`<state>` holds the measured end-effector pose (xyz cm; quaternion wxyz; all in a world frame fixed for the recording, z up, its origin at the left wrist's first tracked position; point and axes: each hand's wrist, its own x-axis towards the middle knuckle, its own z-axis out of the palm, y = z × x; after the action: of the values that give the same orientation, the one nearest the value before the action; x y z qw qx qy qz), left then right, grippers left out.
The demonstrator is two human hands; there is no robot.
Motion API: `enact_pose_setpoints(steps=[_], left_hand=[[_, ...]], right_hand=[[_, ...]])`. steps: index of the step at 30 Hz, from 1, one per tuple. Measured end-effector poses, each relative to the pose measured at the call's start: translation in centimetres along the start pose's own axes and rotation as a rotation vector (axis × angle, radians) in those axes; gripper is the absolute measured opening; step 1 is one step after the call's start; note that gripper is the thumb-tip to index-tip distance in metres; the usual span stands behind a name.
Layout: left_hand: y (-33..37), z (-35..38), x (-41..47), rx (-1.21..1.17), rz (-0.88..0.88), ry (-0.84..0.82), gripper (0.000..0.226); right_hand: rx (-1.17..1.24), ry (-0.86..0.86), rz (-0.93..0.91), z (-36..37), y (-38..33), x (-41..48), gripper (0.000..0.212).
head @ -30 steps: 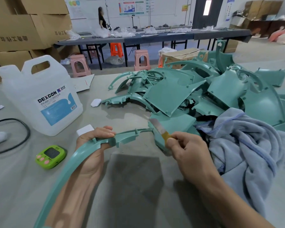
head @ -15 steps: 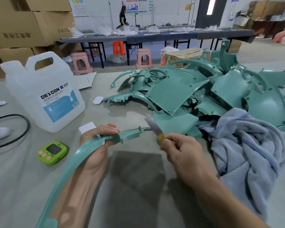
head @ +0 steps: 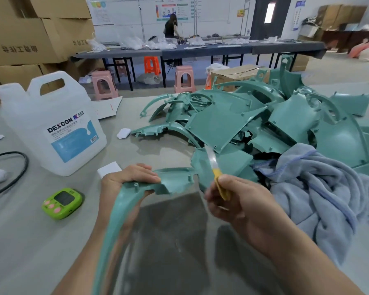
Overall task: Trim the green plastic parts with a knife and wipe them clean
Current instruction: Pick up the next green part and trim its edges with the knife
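gripping the curved green part (head: 175, 180) near its wide end, my left hand (head: 128, 177) has its fingers curled over the top edge. that turns the ragged rim toward me, and the long tail runs down beside my forearm, which i think keeps it from flexing. my right hand (head: 243, 207) pinches the yellow handle of the knife (head: 216, 173) between thumb and bent fingers. it holds close to the blade, a short grip that should give control for shaving thin flash. the blade points up and away from me, just beside the part's end. it is blurred, and i cannot tell whether it touches the plastic.

i work over the dark mat (head: 168, 241), probably to spare the table (head: 30, 241) and catch shavings. the pile of green parts (head: 222, 122) lies just beyond, within reach for the next piece. the towel (head: 320, 188) is heaped at my right against the pile, handy for wiping, and the jug (head: 51, 124) stands well to my left. i judge this to be the trimming step, with wiping not yet begun.
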<state>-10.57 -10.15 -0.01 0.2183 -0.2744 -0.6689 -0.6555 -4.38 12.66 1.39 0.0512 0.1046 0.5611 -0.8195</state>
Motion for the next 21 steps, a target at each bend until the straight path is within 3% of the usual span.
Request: enact_pose_setpoints(steps=[3,8,10,12,15,17,21], left_hand=[[1.0,1.0,-0.4,0.167,-0.049,-0.078,0.023],[1.9,2.7,-1.4,0.441,0.002,-0.158,0.023],[1.7,2.5,-1.4,0.448,-0.039,-0.152,0.043],[1.5,2.1,-1.3,0.245,-0.200,-0.004,0.061],[1.6,1.6,-0.5,-0.239,-0.545,0.233,0.049],[2.1,1.7,-0.5,-0.430,-0.770,0.199,0.046],[2.5,1.1,-0.6,-0.490,-1.029,-0.008,0.047]], right_hand=[[0.297,-0.222,0.188,0.0,0.1,0.3,0.022],[0.236,-0.044,0.114,0.4,0.4,0.9,0.029],[0.152,0.051,0.020,0.0,0.2,1.2,0.036],[0.117,0.053,-0.072,-0.7,-0.6,1.3,0.034],[0.025,-0.127,-0.093,-1.4,-1.7,0.8,0.022],[-0.095,-0.274,-0.032,-1.5,-1.6,0.4,0.018],[-0.096,-0.393,0.085,-1.7,-1.5,0.0,0.019]])
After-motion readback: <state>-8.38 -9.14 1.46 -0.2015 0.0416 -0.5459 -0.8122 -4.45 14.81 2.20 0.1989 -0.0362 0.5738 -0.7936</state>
